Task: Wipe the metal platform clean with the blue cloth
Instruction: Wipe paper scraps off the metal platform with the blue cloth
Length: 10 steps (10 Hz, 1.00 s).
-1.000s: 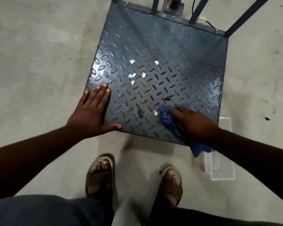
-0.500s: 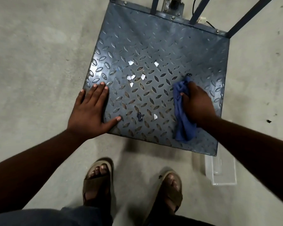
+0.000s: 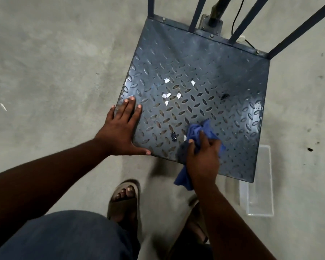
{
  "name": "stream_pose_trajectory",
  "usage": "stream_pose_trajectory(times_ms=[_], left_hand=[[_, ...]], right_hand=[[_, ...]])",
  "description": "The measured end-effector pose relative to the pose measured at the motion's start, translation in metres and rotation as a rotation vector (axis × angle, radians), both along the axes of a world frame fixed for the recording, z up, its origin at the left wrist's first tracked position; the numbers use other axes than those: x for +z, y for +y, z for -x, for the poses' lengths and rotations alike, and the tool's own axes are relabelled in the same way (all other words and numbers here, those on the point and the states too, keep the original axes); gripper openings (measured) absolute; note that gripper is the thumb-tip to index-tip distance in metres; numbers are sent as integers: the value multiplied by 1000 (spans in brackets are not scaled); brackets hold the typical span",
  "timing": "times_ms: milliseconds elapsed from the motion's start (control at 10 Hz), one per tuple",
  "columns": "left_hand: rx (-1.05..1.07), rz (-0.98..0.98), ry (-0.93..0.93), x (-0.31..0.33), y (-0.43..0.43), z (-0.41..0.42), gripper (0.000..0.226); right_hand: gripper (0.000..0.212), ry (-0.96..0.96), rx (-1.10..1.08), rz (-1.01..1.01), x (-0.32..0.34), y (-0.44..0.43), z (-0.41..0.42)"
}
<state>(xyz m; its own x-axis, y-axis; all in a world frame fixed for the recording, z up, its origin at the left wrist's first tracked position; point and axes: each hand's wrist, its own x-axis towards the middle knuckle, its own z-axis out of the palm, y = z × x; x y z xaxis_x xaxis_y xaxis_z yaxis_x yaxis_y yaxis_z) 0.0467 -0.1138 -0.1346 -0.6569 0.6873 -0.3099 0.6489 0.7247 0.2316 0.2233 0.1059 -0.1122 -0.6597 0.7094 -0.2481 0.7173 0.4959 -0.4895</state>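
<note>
Head view: looks down on a platform, with both arms reaching in from below.
Platform: square grey-blue tread plate lying on the concrete floor; blue bars rise from its far edge.
Cloth: blue and bunched, at the platform's near edge, right of middle; one end lies on the plate, the other hangs off past the near edge beneath the wrist.
Right hand: fingers curled round the cloth, pressing it to the plate.
Left hand: flat on the near left corner, fingers straight, thumb along the near edge; it holds nothing.
Hands: apart, both on the platform.
Scraps: several white bits near the plate's middle, and one more just left of the cloth.
Dark bits: one near the cloth's left side, another right of middle.
Box: clear plastic, on the floor just beside the near right corner.
Sandals: on the floor near the platform's near edge; the right one is largely hidden by the right arm.
</note>
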Motion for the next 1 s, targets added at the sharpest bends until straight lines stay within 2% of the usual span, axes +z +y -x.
stream_pose_trajectory(times_ms=[200,300,400,500,600,700,800,900,1000], left_hand=[[-28,75,-76,7,0,6,169],[-23,76,-95,9,1,6,169],[-13,62,-88,9,2,6,169],[-2,67,-112,12,2,7,170],[7,69,-122,15,4,6,170],[22,70,-136,18,3,5,170],[39,35,-138,19,4,5,172],[54,22,-158,21,4,6,177],[64,-1,-182,24,4,8,178]], right_hand=[[44,54,32,131,-1,-41,44],[39,99,96,160,8,-25,49],[32,86,-54,90,10,-8,24],[19,123,-102,160,13,-31,12],[29,78,-1,163,7,-54,39],[30,79,189,243,9,-78,63],[26,140,97,208,8,-63,69],[31,159,-55,153,6,-44,58],[43,116,30,209,3,-54,54]])
